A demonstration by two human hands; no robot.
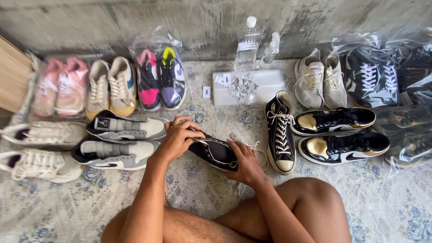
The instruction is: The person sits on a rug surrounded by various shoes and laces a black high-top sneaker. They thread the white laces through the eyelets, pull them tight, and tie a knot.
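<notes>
- I see my left hand [177, 137] gripping one end of a black sneaker [215, 152], fingers curled over its upper rim, so it is closed on the shoe.
- My right hand [245, 164] clasps the other end, thumb and fingers around the sole; a white lace [252, 146] trails loose just beside it.
- The sneaker is held just above the rug [54, 207], near its middle, in front of my crossed legs.
- Its long axis runs on a slant, from upper left under my left hand down to lower right under my right hand. I cannot tell which end is the toe, since both hands cover the ends.
- Judging progress: its mate [280, 132] stands laced just to the right, toe toward me, while the lace on the held shoe hangs free, so the lacing looks unfinished.
- Other pairs sit in rows toward the rug's far edge, some in clear bags [157, 76].
</notes>
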